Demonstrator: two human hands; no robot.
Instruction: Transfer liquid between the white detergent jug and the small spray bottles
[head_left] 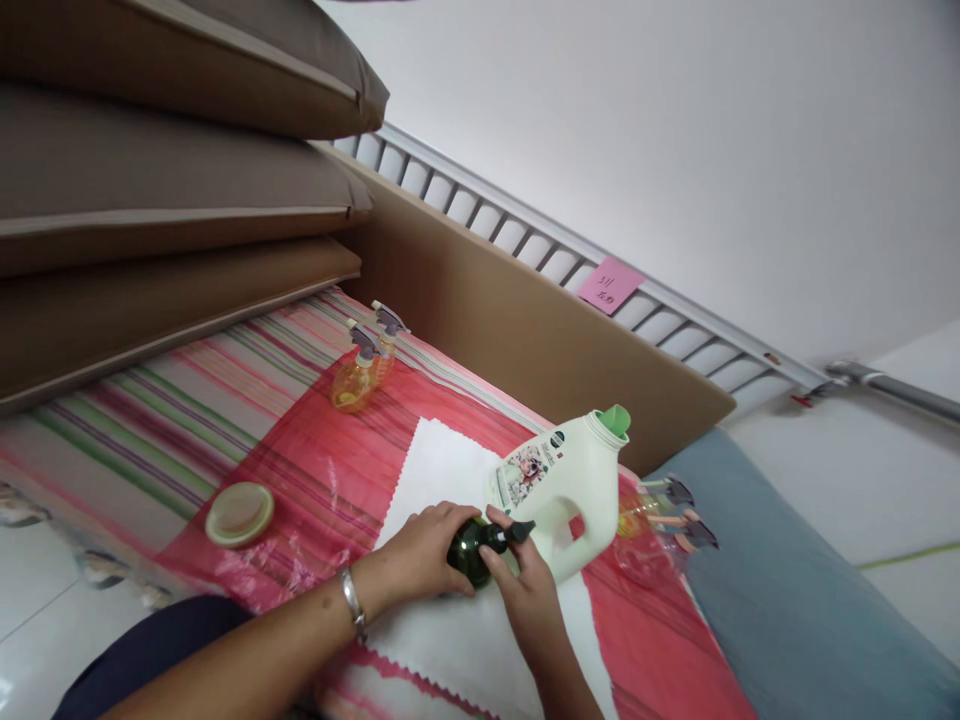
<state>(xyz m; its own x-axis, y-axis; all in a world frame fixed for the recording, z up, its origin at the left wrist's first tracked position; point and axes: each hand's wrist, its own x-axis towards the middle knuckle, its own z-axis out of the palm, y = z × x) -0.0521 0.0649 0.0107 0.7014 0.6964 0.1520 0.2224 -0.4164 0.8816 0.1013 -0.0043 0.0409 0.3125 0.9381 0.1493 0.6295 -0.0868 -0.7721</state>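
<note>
A small dark green pump bottle (pixel 466 556) with a black pump top (pixel 517 532) is between my two hands, over a white cloth (pixel 442 465). My left hand (pixel 424 552) wraps round the bottle's body. On the pump's collar, my right hand (pixel 519 568) pinches with thumb and fingers. Just beyond them stands a large pale green jug (pixel 551 480) with a handle, a printed label and a green cap in its mouth. The bottle's base is partly hidden by my fingers.
Two yellowish spray bottles (pixel 354 385) stand at the back left on a red plastic sheet (pixel 300 450). A round lidded container (pixel 240 513) lies near the left edge. More spray bottles (pixel 660 530) are right of the jug. Stacked cushions (pixel 180 170) and a brown panel (pixel 487 290) bound the back.
</note>
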